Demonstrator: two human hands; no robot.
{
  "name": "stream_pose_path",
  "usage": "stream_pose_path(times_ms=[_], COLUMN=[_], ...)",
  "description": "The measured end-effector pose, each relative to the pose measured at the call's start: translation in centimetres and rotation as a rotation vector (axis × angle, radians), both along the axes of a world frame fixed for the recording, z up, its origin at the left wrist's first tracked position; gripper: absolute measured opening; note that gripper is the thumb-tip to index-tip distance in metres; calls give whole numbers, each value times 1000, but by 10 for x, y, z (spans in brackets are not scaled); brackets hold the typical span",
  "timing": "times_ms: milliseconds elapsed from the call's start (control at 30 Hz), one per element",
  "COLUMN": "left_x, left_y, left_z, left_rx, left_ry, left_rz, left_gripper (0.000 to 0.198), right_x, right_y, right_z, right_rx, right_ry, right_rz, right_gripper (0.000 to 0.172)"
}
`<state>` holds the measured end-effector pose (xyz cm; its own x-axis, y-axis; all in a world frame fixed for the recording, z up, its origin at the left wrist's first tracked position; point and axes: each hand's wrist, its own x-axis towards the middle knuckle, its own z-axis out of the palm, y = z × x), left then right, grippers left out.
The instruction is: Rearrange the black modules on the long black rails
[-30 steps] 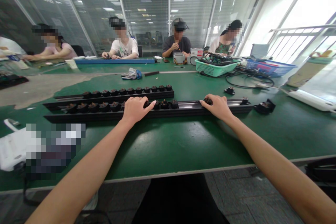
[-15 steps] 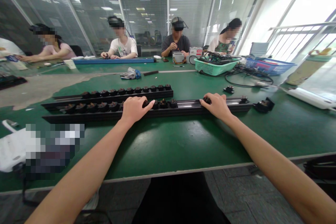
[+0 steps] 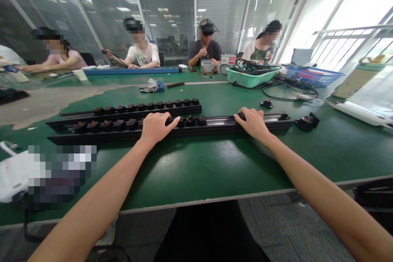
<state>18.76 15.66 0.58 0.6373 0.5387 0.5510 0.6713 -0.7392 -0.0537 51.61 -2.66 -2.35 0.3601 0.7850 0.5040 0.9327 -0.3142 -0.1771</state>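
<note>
A long black rail (image 3: 215, 129) lies across the green table, with several black socket modules (image 3: 118, 125) seated in its left part and a bare shiny channel right of them. My left hand (image 3: 156, 127) is closed over a module near the rail's middle, its thumb along the front edge. Farther right, my right hand (image 3: 252, 123) grips another black module in the channel, which its fingers mostly hide. Behind stands a second black rail (image 3: 172, 110) with a row of similar modules. Two loose modules, one at the rail's right end (image 3: 308, 121) and one behind it (image 3: 266, 104), rest on the table.
Across the table (image 3: 190, 172) several people sit working. A green basket of cables (image 3: 253, 78) and a blue basket (image 3: 316, 77) stand at the back right. A white device (image 3: 15, 176) lies at the left, a white power strip (image 3: 360, 114) at the right, and a crumpled cloth (image 3: 152, 86) farther back.
My hands keep their places on the rail. Across the table, a person in a white shirt has raised one hand with a dark cable or tool. The view has shifted very slightly.
</note>
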Motion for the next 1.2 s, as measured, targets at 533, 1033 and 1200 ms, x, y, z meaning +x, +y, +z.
stream_pose_path(times_ms=[533,1033,1200], left_x=[0,0,0], left_y=[1,1,1], left_z=[0,0,-1], left_rx=[9,-14,5], left_ry=[9,-9,3], left_rz=[9,-5,3], left_gripper=[66,65,66], right_x=[1,-1,-2], right_y=[-1,-3,-3], right_z=[1,3,4], right_rx=[22,52,33], right_ry=[24,19,31], right_rz=[-71,-118,-131], right_gripper=[29,26,27])
